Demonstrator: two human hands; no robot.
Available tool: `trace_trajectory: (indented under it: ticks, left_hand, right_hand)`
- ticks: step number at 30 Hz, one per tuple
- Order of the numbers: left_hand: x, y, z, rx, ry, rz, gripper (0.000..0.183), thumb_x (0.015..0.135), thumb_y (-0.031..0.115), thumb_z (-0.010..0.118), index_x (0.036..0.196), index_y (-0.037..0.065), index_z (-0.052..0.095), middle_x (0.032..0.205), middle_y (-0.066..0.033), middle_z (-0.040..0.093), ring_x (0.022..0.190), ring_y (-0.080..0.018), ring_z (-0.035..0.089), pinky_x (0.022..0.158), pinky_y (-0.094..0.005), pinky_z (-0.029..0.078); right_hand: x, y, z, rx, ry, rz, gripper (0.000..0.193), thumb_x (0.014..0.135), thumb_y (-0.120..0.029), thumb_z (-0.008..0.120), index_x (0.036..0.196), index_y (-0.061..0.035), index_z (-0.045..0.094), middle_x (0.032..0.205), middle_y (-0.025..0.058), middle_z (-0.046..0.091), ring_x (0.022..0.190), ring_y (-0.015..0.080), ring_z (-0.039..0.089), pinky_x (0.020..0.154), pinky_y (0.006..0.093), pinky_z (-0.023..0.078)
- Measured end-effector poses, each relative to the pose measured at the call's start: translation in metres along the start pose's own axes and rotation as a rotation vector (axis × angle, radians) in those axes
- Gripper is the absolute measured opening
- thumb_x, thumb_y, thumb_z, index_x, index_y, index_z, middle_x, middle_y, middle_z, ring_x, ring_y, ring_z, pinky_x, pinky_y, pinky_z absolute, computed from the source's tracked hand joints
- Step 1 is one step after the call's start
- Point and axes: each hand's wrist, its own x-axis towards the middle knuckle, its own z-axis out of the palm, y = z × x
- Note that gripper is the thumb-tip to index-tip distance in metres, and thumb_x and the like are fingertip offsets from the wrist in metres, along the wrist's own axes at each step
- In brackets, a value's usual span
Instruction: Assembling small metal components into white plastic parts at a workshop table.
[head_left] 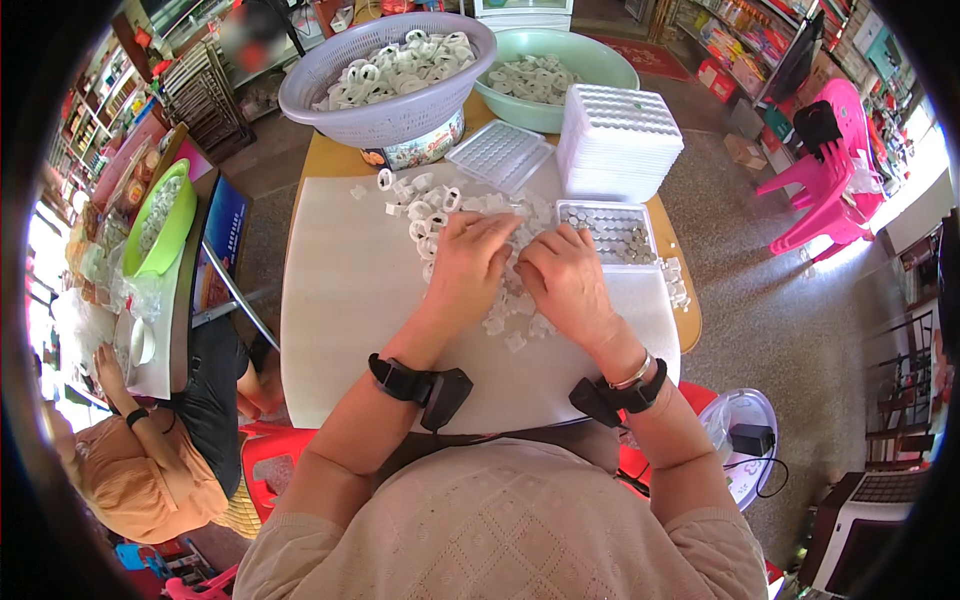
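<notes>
My left hand [465, 262] and my right hand [568, 283] are close together over the middle of the table. The left fingers are drawn together and point right; what they hold, if anything, is too small to make out. My right fingertips are pressed together, and their contents are hidden too. Beside and beyond my left hand lie several white ring-shaped plastic parts [420, 228]. Small translucent pieces [515, 342] are scattered under and between the hands. Just beyond my right hand sits a clear compartment tray [652, 240] holding small round greyish pieces [632, 240].
A lilac colander [385, 125] of white parts rests on a printed bucket [425, 150]. Beside it are a green basin [520, 118], an empty clear tray [500, 155] and stacked white trays [620, 150]. At left, another person [150, 460] sits by a lime-green basin [165, 235].
</notes>
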Motion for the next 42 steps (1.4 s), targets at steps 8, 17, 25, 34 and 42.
trace_trajectory:
  ticks: [8,17,25,34,42]
  left_hand:
    - [-0.007,0.0,0.002,0.253,-0.12,-0.039,0.026,0.076,0.004,0.065,0.1,0.012,0.07,0.11,0.0028,0.065,0.107,-0.0205,0.05,0.09,-0.0398,0.035]
    - [-0.01,0.0,-0.001,0.167,-0.083,0.057,0.02,0.074,0.003,0.065,0.092,0.009,0.069,0.094,0.0005,0.067,0.099,-0.0221,0.053,0.087,-0.0388,0.036]
    - [-0.009,0.0,-0.004,-0.005,0.065,-0.087,0.015,0.078,0.002,0.064,0.092,0.007,0.068,0.091,-0.0043,0.067,0.093,-0.0251,0.056,0.085,-0.0371,0.04]
    - [-0.007,0.014,-0.009,-0.474,-0.027,-0.331,0.021,0.093,0.014,0.058,0.109,0.002,0.065,0.095,-0.0057,0.067,0.084,-0.0149,0.062,0.072,-0.0287,0.05]
    - [-0.009,0.003,-0.011,-1.232,-0.204,-0.621,0.029,0.096,0.015,0.054,0.117,-0.003,0.059,0.101,-0.0083,0.064,0.087,-0.0147,0.062,0.076,-0.0283,0.051]
  right_hand:
    - [-0.008,0.015,0.002,0.017,0.088,0.075,0.007,0.074,-0.003,0.063,0.081,-0.0047,0.062,0.082,0.0079,0.059,0.082,0.0282,0.054,0.074,0.0401,0.041]
    - [-0.002,0.006,0.014,-0.149,0.136,-0.079,0.035,0.074,-0.005,0.064,0.109,-0.0034,0.06,0.102,0.0106,0.062,0.101,0.0266,0.055,0.094,0.0429,0.039]
    - [-0.006,0.01,0.009,-0.045,0.11,-0.006,0.025,0.07,-0.002,0.066,0.094,-0.0065,0.065,0.092,0.0062,0.063,0.1,0.0251,0.054,0.089,0.0417,0.04]
    - [-0.009,0.004,0.005,0.737,0.1,0.475,0.012,0.082,-0.002,0.066,0.093,-0.0023,0.065,0.083,0.0041,0.064,0.069,0.0129,0.059,0.061,0.0259,0.048]
    - [-0.008,-0.002,-0.005,1.072,0.093,0.61,0.012,0.088,-0.005,0.063,0.099,0.0003,0.063,0.088,0.0035,0.066,0.07,0.0069,0.058,0.062,0.0219,0.049]
